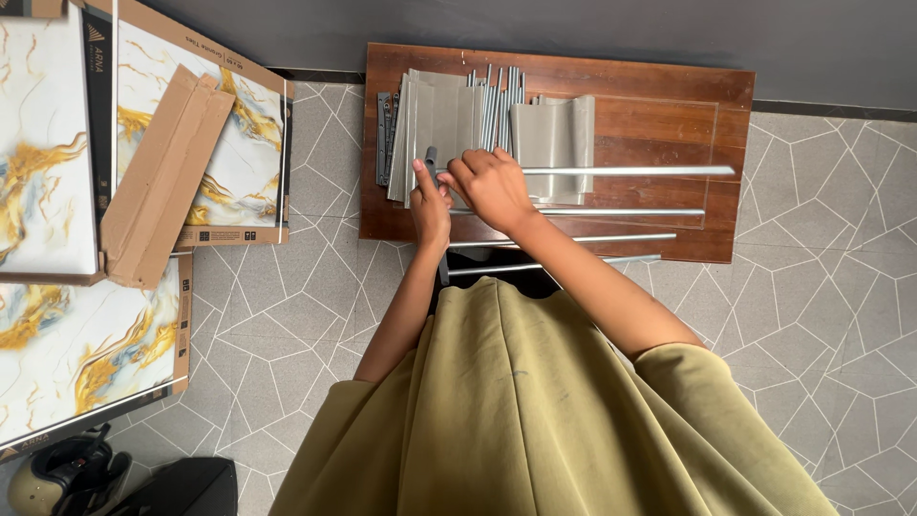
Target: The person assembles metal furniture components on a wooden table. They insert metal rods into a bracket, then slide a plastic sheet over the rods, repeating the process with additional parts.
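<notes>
On a low brown wooden table (669,105) lie several long silver metal rods (621,212), side by side. My right hand (492,183) is closed over the left end of the topmost long rod (630,171). Just beside it, my left hand (430,199) pinches a small dark grey piece (430,156) that sticks up between the fingers, close to that rod's end. Behind the hands sit folded grey sheets (554,134) and a bundle of shorter silver rods (499,96). A dark metal bracket strip (384,134) lies at the table's left edge.
Open cardboard boxes of white and gold marbled tiles (57,143) cover the floor at left, with a loose cardboard flap (162,172) on top. A helmet (57,478) sits bottom left. A dark wall (573,29) runs behind the table. Grey patterned floor tiles (841,287) spread to the right.
</notes>
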